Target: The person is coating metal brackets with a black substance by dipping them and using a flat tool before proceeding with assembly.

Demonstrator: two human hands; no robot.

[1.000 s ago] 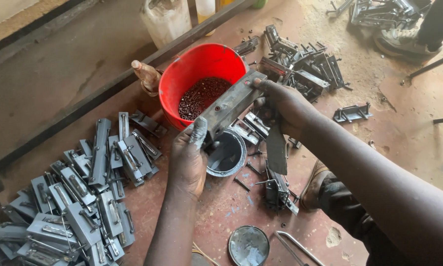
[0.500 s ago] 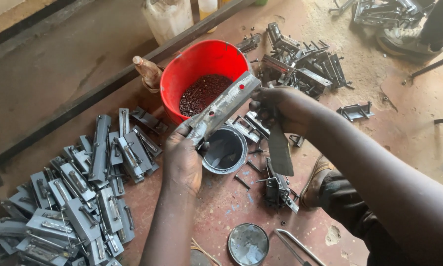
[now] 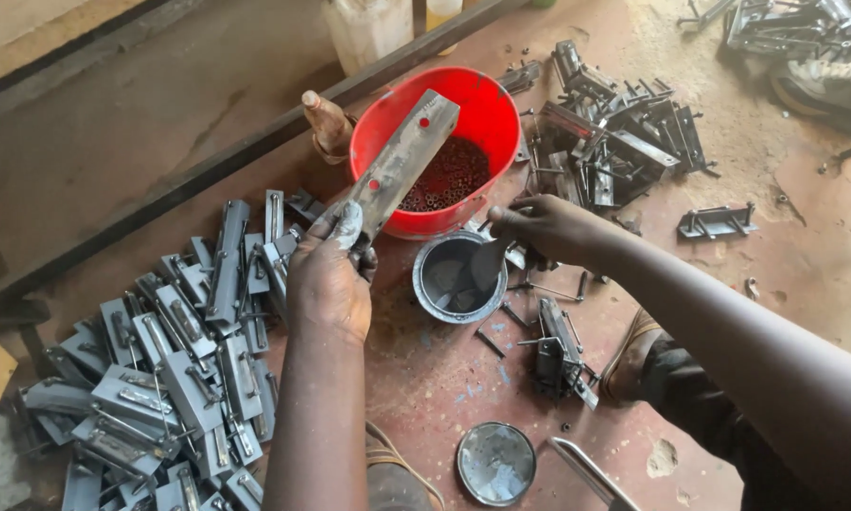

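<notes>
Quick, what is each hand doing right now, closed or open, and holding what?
Left hand: closed around one end of a flat grey metal plate.
Right hand: closed on a small tool dipped into the grey tin; the tool's kind cannot be told.

Brightness: even daylight, soft and fairly bright; nothing is blown out.
Light source: not in view; the concrete strip beyond the red bucket [image 3: 437,151] is the palest, brightest area.
Shadows: faint and short; a soft dark patch lies under the pile of grey metal parts [image 3: 165,360] left of the bucket.
Glare: a mild sheen on the flat metal bar [image 3: 399,163] across the bucket's rim, and on the round lid [image 3: 495,463] well below it.
Sharpness: crisp around the bucket; the forearm at the frame edge below and right of it is slightly soft.
Distortion: slight wide-angle bending of lines far from the bucket.
</notes>
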